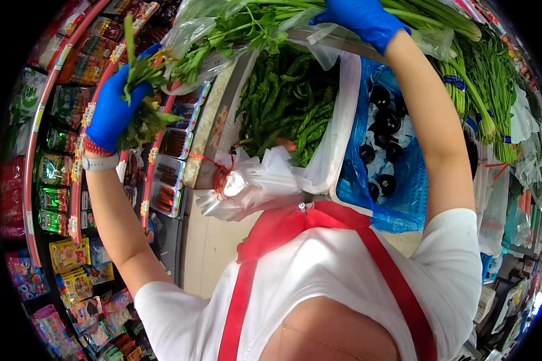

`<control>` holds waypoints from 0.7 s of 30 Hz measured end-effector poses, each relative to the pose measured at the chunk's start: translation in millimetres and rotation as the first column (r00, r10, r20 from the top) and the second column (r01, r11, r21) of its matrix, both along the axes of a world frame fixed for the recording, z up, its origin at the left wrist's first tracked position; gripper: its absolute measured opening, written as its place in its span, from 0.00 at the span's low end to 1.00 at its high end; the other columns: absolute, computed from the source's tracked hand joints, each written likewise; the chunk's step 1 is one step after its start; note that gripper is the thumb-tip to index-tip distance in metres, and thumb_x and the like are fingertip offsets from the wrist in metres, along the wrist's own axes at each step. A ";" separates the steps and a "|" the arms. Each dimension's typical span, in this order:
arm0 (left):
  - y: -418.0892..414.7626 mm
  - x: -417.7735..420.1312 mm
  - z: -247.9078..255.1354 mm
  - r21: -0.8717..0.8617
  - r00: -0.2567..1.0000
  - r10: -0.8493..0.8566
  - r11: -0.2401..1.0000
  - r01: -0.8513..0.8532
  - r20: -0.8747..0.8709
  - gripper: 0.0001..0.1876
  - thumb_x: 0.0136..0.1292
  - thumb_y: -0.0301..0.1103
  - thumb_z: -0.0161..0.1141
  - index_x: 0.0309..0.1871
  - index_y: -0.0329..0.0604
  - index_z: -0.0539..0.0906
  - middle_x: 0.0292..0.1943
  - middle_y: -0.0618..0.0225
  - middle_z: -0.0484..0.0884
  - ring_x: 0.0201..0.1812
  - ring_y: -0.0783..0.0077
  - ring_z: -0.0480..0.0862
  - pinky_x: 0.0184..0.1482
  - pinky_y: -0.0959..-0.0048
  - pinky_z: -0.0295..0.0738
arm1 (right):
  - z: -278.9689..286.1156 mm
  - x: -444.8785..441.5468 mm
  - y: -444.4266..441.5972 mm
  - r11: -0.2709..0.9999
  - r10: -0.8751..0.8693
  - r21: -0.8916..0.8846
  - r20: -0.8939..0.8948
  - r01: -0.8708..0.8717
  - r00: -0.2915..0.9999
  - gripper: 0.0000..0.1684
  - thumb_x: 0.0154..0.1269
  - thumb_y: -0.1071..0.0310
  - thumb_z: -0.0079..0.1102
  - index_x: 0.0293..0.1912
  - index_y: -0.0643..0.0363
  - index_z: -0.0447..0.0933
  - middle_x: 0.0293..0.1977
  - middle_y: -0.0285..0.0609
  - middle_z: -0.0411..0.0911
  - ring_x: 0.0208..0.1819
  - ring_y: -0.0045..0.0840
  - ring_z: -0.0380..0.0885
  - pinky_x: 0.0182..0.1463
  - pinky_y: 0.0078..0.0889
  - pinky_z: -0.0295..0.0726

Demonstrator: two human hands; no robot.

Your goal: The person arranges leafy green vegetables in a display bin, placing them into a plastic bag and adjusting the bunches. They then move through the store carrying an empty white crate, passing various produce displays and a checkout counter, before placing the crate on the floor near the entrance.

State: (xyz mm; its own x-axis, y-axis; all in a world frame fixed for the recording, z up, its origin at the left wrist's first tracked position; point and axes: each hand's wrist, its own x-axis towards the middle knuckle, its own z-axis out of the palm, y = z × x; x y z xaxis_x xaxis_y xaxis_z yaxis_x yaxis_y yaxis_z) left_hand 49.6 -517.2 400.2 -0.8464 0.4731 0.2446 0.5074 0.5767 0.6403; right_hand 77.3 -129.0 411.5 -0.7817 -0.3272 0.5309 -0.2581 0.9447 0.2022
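Observation:
My left hand (pixel 117 101), in a blue glove, is closed around a bunch of loose green leaves and short stems (pixel 147 76), some of them yellowed. It is raised in front of the packet shelves. At the top edge my right hand (pixel 363 20), gloved in blue too, lies over long celery stalks (pixel 415 20) and clear plastic film (pixel 327 47). The frame cuts off its fingertips, so its grip is hidden. Leafy celery tops (pixel 248 34) spread between the hands, partly inside a clear plastic bag (pixel 198 27).
Below the celery, green chili peppers (pixel 284 99) fill a white bin. Dark round eggplants (pixel 388 122) lie in a blue-lined crate (pixel 415 180). Clear bags (pixel 275 171) hang by red string at the front. Tied greens (pixel 492 81) are at right, snack shelves (pixel 79 180) at left.

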 end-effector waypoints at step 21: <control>193.2 210.5 -46.2 0.741 0.824 -0.538 0.623 0.250 0.174 0.19 0.58 0.26 0.53 0.54 0.32 0.71 0.47 0.62 0.76 0.45 0.71 0.77 0.48 0.74 0.72 | -248.6 487.0 6.6 -0.831 -0.481 -0.269 -0.095 -0.488 0.871 0.20 0.65 0.51 0.46 0.45 0.57 0.73 0.22 0.30 0.74 0.20 0.17 0.70 0.23 0.17 0.69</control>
